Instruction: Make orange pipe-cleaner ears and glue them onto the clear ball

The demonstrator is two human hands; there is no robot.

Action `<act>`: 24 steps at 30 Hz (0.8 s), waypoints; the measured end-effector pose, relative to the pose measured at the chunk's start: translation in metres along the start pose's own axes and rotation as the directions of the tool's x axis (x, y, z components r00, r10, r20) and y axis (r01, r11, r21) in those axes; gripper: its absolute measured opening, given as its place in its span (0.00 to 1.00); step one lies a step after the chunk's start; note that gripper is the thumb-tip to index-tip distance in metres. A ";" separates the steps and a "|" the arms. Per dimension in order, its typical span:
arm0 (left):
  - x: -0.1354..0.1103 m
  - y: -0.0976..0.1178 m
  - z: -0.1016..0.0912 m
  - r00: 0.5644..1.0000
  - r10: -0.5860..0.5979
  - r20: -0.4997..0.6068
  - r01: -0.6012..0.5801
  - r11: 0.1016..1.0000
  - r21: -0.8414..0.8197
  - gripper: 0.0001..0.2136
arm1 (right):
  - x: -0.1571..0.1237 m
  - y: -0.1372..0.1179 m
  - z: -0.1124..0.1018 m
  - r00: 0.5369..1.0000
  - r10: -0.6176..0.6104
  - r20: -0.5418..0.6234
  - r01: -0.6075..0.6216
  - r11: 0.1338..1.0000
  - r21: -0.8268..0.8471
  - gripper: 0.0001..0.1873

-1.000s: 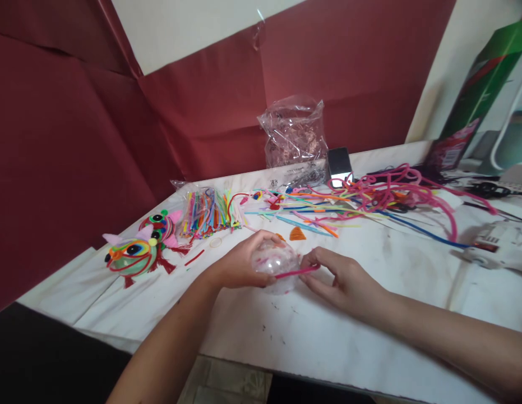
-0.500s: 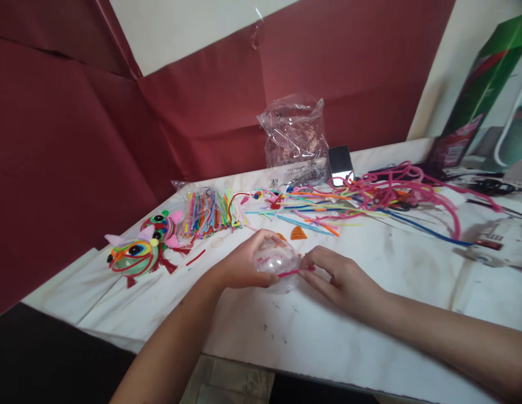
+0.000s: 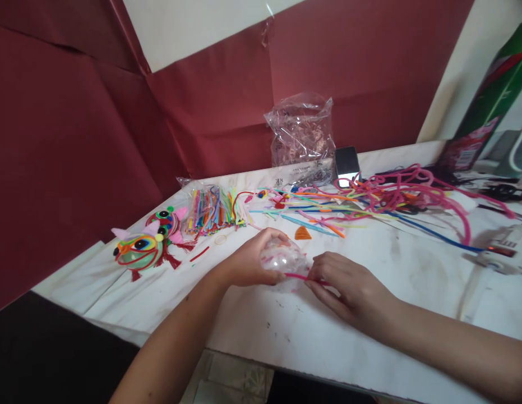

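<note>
A clear plastic ball (image 3: 281,259) with pinkish marks is held above the table by my left hand (image 3: 254,261), its fingers wrapped round the left side. My left thumb presses one end of a pink pipe cleaner (image 3: 296,275) against the ball's front. My right hand (image 3: 342,286) pinches the other stretch of that pipe cleaner between thumb and fingers, just right of the ball. Behind the ball lies an orange fuzzy piece (image 3: 303,233). A short red pipe cleaner (image 3: 199,254) rests on the table left of my left hand.
Two decorated ball figures (image 3: 138,252) with tassels sit at the left. A bag of coloured pipe cleaners (image 3: 214,210), a clear plastic bag (image 3: 303,134) and a black box (image 3: 347,165) stand behind. Tangled pink strands (image 3: 412,191) and a white glue gun (image 3: 504,247) lie right.
My right hand has shifted slightly away from the ball, and more of the pink pipe cleaner shows between the hands. The whole view has moved a little; my left hand keeps its hold.
</note>
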State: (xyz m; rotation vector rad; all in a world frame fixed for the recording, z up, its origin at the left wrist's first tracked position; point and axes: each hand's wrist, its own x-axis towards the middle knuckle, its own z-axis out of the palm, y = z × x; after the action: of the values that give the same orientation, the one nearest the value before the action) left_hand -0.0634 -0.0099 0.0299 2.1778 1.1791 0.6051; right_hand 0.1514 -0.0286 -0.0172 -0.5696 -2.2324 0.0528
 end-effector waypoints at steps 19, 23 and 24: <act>0.001 0.002 -0.002 1.000 -0.019 0.003 0.019 0.998 -0.056 0.26 | 0.002 0.011 0.001 0.968 0.243 0.057 -0.247 0.967 0.057 0.06; 0.002 0.002 -0.002 1.000 -0.012 -0.010 0.012 0.998 -0.059 0.26 | 0.003 0.010 -0.001 0.974 0.226 0.036 -0.228 0.972 0.060 0.06; 0.002 0.002 -0.001 1.000 -0.010 -0.013 0.009 0.998 -0.061 0.27 | 0.004 0.009 -0.001 0.976 0.215 0.033 -0.217 0.974 0.063 0.06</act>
State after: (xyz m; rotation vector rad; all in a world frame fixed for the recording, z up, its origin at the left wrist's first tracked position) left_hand -0.0624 -0.0090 0.0323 2.1194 1.1618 0.6438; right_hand 0.1535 -0.0187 -0.0161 -0.7768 -2.1763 0.2460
